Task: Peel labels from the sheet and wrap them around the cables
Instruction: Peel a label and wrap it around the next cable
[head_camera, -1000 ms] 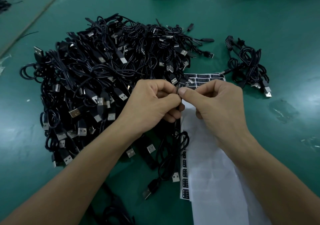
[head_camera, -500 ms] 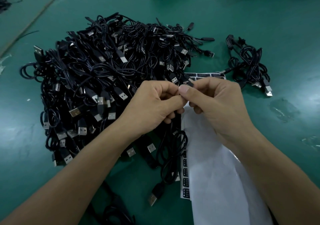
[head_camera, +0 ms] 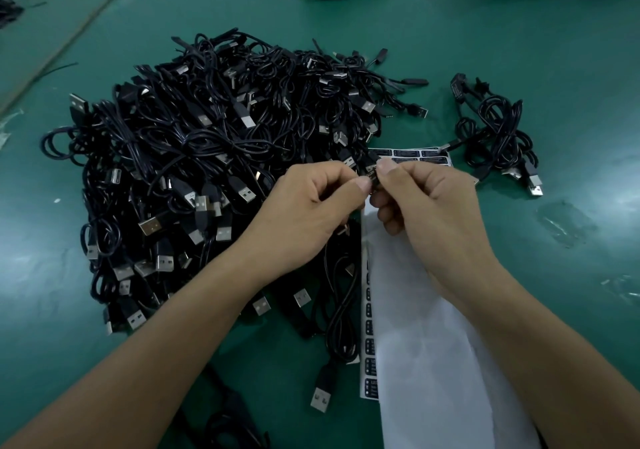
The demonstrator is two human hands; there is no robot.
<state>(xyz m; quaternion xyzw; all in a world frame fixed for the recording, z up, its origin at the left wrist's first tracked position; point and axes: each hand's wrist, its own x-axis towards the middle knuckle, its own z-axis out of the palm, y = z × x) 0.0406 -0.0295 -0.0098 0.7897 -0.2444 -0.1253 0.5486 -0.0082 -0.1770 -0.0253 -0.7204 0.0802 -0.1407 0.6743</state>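
Green table [head_camera: 519,50] is largely covered by a heap of black USB cables [head_camera: 207,158]. A smaller bundle [head_camera: 495,133] is set apart to the right. The white label sheet [head_camera: 426,362] is partly hidden under the right forearm and cut off by the bottom edge. A small black label [head_camera: 371,173] is pinched between the fingertips of the left hand [head_camera: 304,213] and the right hand [head_camera: 433,206]. How it sits on the held cable [head_camera: 341,320] cannot be made out.
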